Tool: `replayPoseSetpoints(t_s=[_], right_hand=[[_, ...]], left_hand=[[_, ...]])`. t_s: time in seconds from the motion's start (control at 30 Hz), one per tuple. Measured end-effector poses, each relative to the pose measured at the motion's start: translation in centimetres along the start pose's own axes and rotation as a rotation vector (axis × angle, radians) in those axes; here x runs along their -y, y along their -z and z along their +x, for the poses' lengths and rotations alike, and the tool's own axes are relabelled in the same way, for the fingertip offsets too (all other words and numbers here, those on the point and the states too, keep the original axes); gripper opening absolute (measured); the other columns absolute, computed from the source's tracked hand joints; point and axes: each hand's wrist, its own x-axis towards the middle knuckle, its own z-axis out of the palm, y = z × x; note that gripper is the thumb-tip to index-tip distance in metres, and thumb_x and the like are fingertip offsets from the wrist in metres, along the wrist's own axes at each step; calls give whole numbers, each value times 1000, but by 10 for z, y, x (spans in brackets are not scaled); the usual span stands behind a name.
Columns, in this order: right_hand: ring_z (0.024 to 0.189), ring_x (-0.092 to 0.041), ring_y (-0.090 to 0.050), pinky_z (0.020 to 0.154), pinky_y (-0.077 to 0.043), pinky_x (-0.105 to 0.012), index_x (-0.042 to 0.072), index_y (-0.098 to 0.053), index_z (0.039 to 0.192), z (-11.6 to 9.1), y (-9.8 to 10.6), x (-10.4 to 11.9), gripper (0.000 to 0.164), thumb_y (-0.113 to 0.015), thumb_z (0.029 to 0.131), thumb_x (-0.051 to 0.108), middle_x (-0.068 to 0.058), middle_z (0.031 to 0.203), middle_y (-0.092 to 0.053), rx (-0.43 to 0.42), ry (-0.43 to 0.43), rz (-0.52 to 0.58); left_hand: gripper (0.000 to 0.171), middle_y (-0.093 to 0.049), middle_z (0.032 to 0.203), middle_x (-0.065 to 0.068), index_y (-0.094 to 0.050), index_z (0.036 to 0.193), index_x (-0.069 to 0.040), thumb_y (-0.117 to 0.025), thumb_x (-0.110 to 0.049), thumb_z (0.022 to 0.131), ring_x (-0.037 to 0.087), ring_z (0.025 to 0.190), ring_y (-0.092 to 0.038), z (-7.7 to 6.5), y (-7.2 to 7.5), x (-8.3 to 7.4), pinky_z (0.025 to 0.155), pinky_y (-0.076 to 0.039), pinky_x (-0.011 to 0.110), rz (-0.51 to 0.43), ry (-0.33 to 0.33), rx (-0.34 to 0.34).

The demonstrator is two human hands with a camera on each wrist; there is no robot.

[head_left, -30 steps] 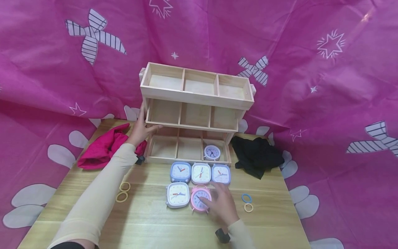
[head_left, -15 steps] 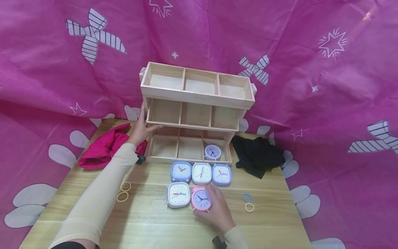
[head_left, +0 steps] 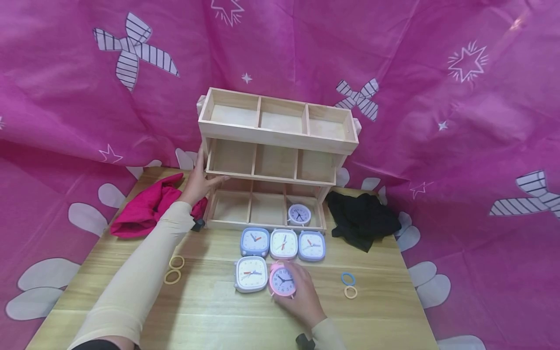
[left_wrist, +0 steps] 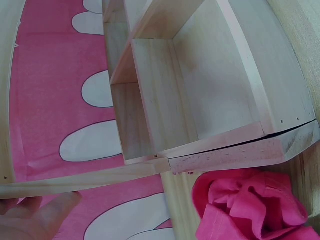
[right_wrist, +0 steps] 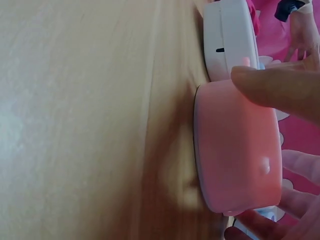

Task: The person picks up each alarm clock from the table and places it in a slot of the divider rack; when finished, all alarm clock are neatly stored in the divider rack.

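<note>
My right hand (head_left: 302,294) grips the round pink alarm clock (head_left: 282,282) from its right side. In the right wrist view, the thumb lies on one side of the clock's pink casing (right_wrist: 237,145) and the other fingers lie around the opposite side. The clock is low at the tabletop, face up, beside a white square clock (head_left: 251,273). My left hand (head_left: 197,183) holds the left side of a three-tier wooden storage rack (head_left: 275,135), its thumb across the front by the middle tier. In the left wrist view, its fingers (left_wrist: 55,210) are at a wooden side bar.
Three square clocks, one blue (head_left: 254,241), one white (head_left: 283,243) and one lilac-blue (head_left: 312,245), line the rack's front. A round lilac clock (head_left: 299,214) sits in the bottom-right compartment. Pink cloth (head_left: 142,209), black cloth (head_left: 365,218) and small rings (head_left: 347,278) flank them.
My right hand has moved from hovering over the pink alarm clock to gripping it, thumb now at its lower edge. The left hand and the rack have stayed put.
</note>
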Motion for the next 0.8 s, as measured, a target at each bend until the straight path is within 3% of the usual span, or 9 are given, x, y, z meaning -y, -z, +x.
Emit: replayPoseSetpoints(t_s=[0.3, 0.6, 0.8], right_hand=[[137, -26, -55, 113, -50, -58, 22, -57, 154, 1, -2, -9, 94, -98, 72, 38, 1, 151, -60, -14, 39, -11], [139, -28, -53, 114, -49, -59, 22, -57, 155, 0, -2, -10, 95, -99, 71, 38, 1, 153, -59, -13, 22, 7], [138, -28, -53, 112, -51, -59, 20, -60, 153, -3, -4, -10, 94, -100, 69, 38, -1, 149, -62, -56, 9, -26]], left_hand=[[132, -21, 177, 21, 11, 168, -50, -88, -15, 89, 44, 159, -32, 0, -1, -1, 133, -26, 60, -16, -16, -5], [131, -18, 178, 20, 13, 167, -51, -88, -17, 90, 44, 161, -29, -2, 0, -2, 133, -24, 60, -15, -13, -6], [131, -14, 179, 19, 12, 168, -49, -88, -17, 90, 46, 161, -27, -1, 0, -3, 131, -27, 63, -13, -8, -4]])
